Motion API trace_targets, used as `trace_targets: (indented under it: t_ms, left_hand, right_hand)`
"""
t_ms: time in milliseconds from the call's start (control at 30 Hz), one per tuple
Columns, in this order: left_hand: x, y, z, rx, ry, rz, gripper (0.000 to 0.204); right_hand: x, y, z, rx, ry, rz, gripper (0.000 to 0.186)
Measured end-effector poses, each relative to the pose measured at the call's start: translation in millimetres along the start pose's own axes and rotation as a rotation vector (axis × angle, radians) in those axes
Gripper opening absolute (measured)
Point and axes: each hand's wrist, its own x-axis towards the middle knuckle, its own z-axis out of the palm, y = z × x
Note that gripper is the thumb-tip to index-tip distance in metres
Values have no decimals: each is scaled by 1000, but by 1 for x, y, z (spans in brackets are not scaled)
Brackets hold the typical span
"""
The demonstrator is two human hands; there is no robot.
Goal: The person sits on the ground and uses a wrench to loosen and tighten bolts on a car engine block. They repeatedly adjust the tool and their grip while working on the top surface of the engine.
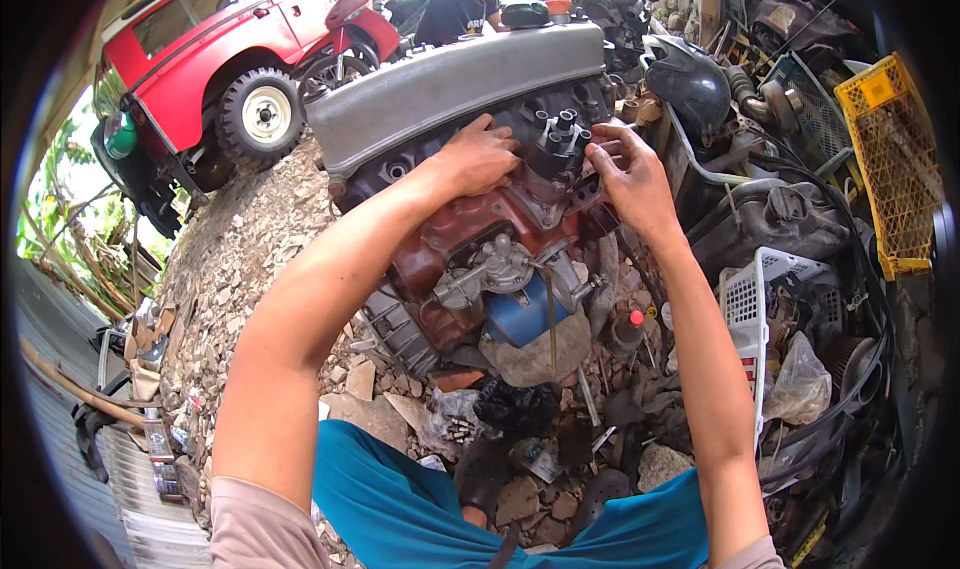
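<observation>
In front of me an engine stands on the ground, with a long grey valve cover point(450, 84) on top and a reddish-brown block point(425, 259). A black distributor cap point(560, 141) with several upright terminals sits on its distributor at the engine's near side. My left hand point(478, 157) reaches in just left of the distributor, its fingers curled down and their tips partly hidden. On the other side my right hand point(632, 174) has its thumb and fingers bent together against the cap's right edge. Below them are a metal fuel pump point(500, 267) and a blue oil filter point(522, 311).
A white crate point(745, 304) of parts and a yellow crate point(893, 164) stand to the right, beside a black helmet point(690, 91). A red vehicle point(225, 44) is parked far left. Another person point(455, 14) is beyond the engine. Rubble point(240, 249) covers the ground.
</observation>
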Motion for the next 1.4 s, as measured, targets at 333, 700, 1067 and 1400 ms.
trace_targets:
  t_ms: [333,700,1067,1400]
  left_hand:
    - [3,2,3,-111,127,36,32]
    - [12,-8,2,-254,-111,-30,24]
    - [9,9,-6,-185,73,-91,29]
    - [9,6,6,-213,82,-148,30]
  right_hand:
    - [3,10,-4,-12,-27,15,35]
    - [-8,26,-5,-264,-681,183,41]
    - [-12,22,0,-296,-742,265,32]
    - [-13,11,0,-305,-737,257,31]
